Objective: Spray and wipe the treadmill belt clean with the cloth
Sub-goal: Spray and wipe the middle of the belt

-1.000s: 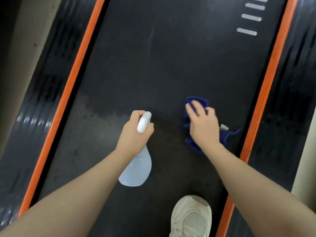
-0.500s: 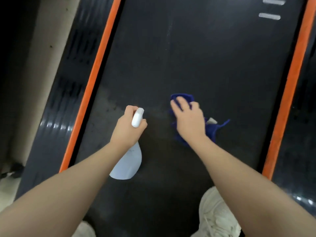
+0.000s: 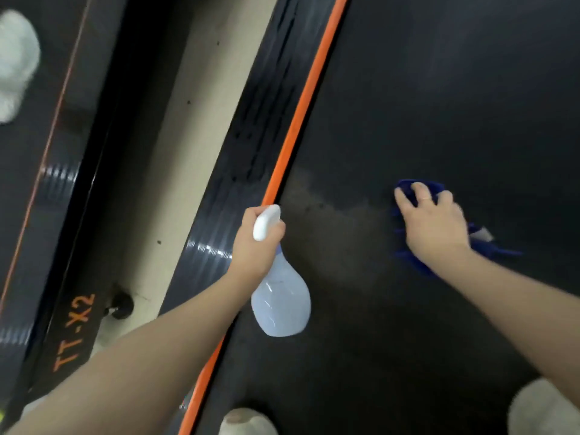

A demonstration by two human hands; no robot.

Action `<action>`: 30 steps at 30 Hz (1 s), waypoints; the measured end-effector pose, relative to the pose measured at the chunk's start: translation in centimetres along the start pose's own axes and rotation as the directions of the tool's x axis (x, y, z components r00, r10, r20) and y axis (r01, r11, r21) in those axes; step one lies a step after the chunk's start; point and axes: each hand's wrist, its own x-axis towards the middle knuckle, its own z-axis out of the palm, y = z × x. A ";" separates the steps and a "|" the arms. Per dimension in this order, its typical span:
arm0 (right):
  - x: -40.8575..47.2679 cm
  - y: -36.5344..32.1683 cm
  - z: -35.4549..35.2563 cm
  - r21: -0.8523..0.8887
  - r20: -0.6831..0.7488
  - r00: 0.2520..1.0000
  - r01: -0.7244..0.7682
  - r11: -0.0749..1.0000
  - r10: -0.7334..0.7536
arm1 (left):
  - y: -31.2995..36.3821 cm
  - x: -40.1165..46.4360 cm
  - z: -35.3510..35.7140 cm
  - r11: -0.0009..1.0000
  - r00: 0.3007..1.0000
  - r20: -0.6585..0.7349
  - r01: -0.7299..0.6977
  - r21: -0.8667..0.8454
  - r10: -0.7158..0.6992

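View from the head camera, looking down along a treadmill. The left hand point(image 3: 255, 243) is closed around the neck of a spray bottle point(image 3: 281, 304), with the white spray head point(image 3: 266, 222) rising above the knuckles and the pale, translucent body hanging below the wrist. The bottle is held off the belt point(image 3: 439, 105) and over its left margin, just beside the orange edge strip point(image 3: 301, 114); this probably keeps the spray ready while leaving the wiping path free. Whether a finger rests on the trigger cannot be told.

The right hand point(image 3: 434, 226) lies palm down on a blue cloth point(image 3: 420, 185), fingers point(image 3: 419, 188) spread and pressing it flat against the belt. The cloth is bunched beneath the palm and shows ahead of the fingertips and behind the wrist, where a small white tag point(image 3: 481, 235) sticks out. A flat, spread hand likely loads the cloth evenly for a sweeping stroke.

The belt is black and matt. Between the two hands, and running toward the orange strip, lies a duller greyish band point(image 3: 332, 221) with small dark flecks; it is judged to be dust or drying spray not yet wiped. Ahead of the right hand the belt looks darker and more uniform. Left of the left hand are a ribbed side rail point(image 3: 251, 120), a strip of pale floor point(image 3: 188, 127) and a second machine lettered "TT-X2" point(image 3: 75, 332). Pale shoes point(image 3: 248, 422) stand on the belt below both arms.
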 end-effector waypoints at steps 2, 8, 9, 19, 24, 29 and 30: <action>0.1 0.7 -1.6 0.061 0.131 0.988 0.073 0.995 -0.080 | -0.4 0.2 -1.6 0.998 0.995 -0.082 -0.054 -0.045 0.050; -2.6 -5.7 -3.7 0.430 -0.002 0.975 0.201 0.880 -0.222 | -1.3 -0.4 -4.6 0.965 0.962 -0.236 0.073 -0.253 -0.135; -2.8 -7.0 -3.9 0.445 -0.007 0.970 0.221 0.868 -0.244 | -1.5 -0.4 -5.1 0.958 0.960 -0.222 0.108 -0.266 -0.170; -2.0 -13.8 -3.6 0.549 -0.080 0.997 0.061 0.834 -0.020 | -3.7 1.6 -7.6 0.935 0.976 -0.087 0.164 -0.314 -0.200; -1.7 -16.2 -3.8 0.507 -0.166 0.976 0.207 0.837 -0.141 | -7.7 0.6 -10.7 0.913 0.950 -0.174 0.183 -0.365 -0.260; 0.8 -22.2 -3.4 0.326 -0.413 0.860 0.447 0.833 -0.300 | -8.2 2.0 -12.1 0.927 0.956 -0.181 0.157 -0.341 -0.229; 1.3 -23.6 -3.0 0.234 -0.455 0.799 0.533 0.813 -0.393 | -7.8 2.2 -12.5 0.927 0.959 -0.186 0.141 -0.347 -0.215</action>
